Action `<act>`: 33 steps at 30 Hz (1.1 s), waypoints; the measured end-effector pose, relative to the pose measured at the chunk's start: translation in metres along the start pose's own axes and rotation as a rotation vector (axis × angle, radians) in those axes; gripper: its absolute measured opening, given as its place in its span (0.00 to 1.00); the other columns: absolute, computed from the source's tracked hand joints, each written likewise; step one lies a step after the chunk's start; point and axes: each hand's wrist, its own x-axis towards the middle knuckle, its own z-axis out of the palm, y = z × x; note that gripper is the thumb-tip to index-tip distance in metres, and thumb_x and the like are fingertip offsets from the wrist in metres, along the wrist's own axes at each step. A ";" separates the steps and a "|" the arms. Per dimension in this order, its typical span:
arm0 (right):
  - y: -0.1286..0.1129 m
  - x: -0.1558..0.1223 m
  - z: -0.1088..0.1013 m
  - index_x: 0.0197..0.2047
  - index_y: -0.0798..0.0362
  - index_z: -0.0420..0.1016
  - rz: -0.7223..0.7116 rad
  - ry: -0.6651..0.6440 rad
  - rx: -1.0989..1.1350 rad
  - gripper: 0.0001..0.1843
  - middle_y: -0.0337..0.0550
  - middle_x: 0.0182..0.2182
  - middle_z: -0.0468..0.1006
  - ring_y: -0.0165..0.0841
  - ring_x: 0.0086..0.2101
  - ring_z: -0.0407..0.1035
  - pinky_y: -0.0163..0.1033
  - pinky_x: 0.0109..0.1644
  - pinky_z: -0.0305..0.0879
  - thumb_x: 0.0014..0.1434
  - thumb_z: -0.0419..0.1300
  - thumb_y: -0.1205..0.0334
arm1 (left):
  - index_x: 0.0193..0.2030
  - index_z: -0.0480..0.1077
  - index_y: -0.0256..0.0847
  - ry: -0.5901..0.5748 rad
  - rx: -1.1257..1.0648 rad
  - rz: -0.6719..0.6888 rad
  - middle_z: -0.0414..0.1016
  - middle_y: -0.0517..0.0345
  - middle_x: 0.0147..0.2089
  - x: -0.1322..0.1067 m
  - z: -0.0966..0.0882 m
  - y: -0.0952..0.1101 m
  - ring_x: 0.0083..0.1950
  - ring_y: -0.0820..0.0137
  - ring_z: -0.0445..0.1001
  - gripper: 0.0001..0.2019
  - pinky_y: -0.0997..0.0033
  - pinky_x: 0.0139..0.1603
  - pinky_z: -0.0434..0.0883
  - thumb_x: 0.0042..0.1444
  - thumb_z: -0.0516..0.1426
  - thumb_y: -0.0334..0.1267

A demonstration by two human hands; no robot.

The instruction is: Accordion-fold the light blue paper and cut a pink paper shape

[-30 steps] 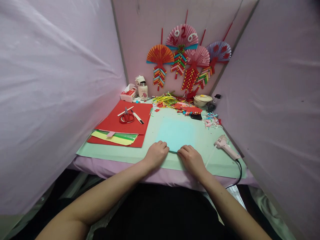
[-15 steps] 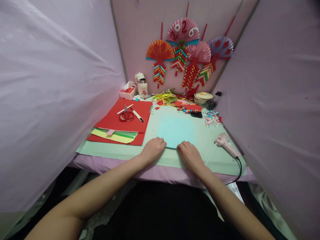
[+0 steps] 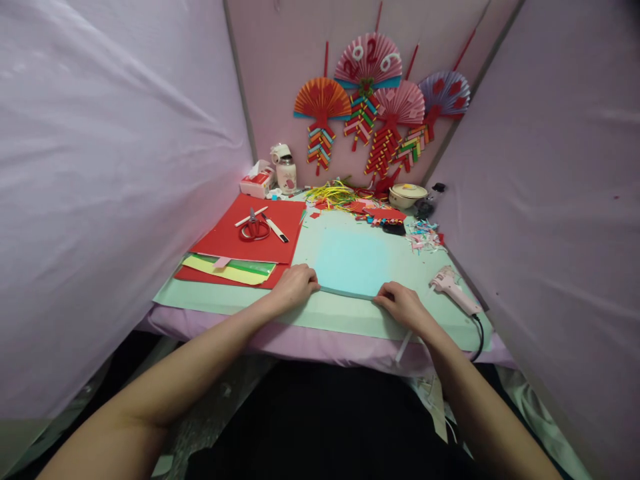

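Note:
A light blue sheet of paper (image 3: 354,259) lies on the pale green table cover, its near edge turned up into a narrow fold. At the near left corner, my left hand (image 3: 296,285) is closed with its fingertips on that edge. My right hand (image 3: 399,300) pinches the near right corner between thumb and fingers. Left of the sheet, red-handled scissors (image 3: 254,229), a utility knife (image 3: 276,229) and a white pen (image 3: 251,217) rest on red paper (image 3: 225,243). To the right is a pale glue gun (image 3: 454,290) with a black cord.
Yellow and green strips (image 3: 333,195) and red scraps (image 3: 383,213) lie along the back, beside a lidded bowl (image 3: 407,195). A tissue box (image 3: 258,181) and a bottle (image 3: 287,175) stand at the back left. Several paper fans (image 3: 367,63) hang on the wall. Cloth walls enclose both sides.
My hands have moved apart along the near edge of the blue sheet, the left one leftward and the right one rightward, each to a corner.

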 end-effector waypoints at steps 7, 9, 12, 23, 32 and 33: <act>0.006 0.007 -0.023 0.32 0.48 0.79 0.166 -0.146 -0.072 0.10 0.41 0.37 0.80 0.36 0.40 0.69 0.37 0.39 0.54 0.57 0.57 0.56 | 0.32 0.77 0.40 -0.180 -0.018 -0.109 0.79 0.55 0.36 0.014 -0.016 0.002 0.38 0.66 0.75 0.07 0.73 0.34 0.64 0.52 0.59 0.38; 0.007 0.010 -0.027 0.32 0.49 0.80 0.181 -0.171 -0.090 0.11 0.42 0.38 0.80 0.36 0.40 0.69 0.37 0.38 0.54 0.58 0.57 0.56 | 0.33 0.78 0.40 -0.219 0.006 -0.127 0.79 0.55 0.36 0.018 -0.020 0.002 0.38 0.66 0.75 0.07 0.73 0.34 0.63 0.51 0.60 0.39; 0.008 0.014 -0.029 0.33 0.50 0.81 0.198 -0.204 -0.099 0.12 0.42 0.36 0.80 0.35 0.37 0.70 0.37 0.36 0.54 0.58 0.57 0.55 | 0.33 0.78 0.39 -0.274 0.049 -0.153 0.79 0.55 0.34 0.022 -0.027 0.003 0.37 0.67 0.75 0.08 0.74 0.33 0.64 0.51 0.60 0.40; 0.008 0.021 -0.030 0.30 0.50 0.79 0.277 -0.228 -0.144 0.14 0.42 0.31 0.79 0.35 0.33 0.70 0.38 0.36 0.53 0.55 0.60 0.49 | 0.41 0.76 0.39 -0.418 0.085 -0.120 0.78 0.52 0.41 0.030 -0.035 0.005 0.36 0.67 0.74 0.13 0.75 0.31 0.64 0.49 0.58 0.39; 0.003 0.016 -0.033 0.32 0.51 0.78 0.285 -0.238 -0.137 0.14 0.42 0.31 0.79 0.35 0.34 0.70 0.38 0.36 0.53 0.57 0.59 0.50 | 0.37 0.78 0.40 -0.362 -0.093 0.149 0.79 0.57 0.36 0.038 -0.010 0.028 0.38 0.69 0.73 0.10 0.75 0.35 0.64 0.53 0.56 0.38; 0.002 0.014 -0.035 0.33 0.51 0.78 0.282 -0.234 -0.131 0.14 0.42 0.32 0.79 0.35 0.35 0.70 0.38 0.37 0.53 0.57 0.59 0.50 | 0.36 0.78 0.39 -0.353 -0.092 0.136 0.79 0.57 0.35 0.039 -0.009 0.029 0.37 0.69 0.73 0.09 0.75 0.35 0.63 0.53 0.56 0.37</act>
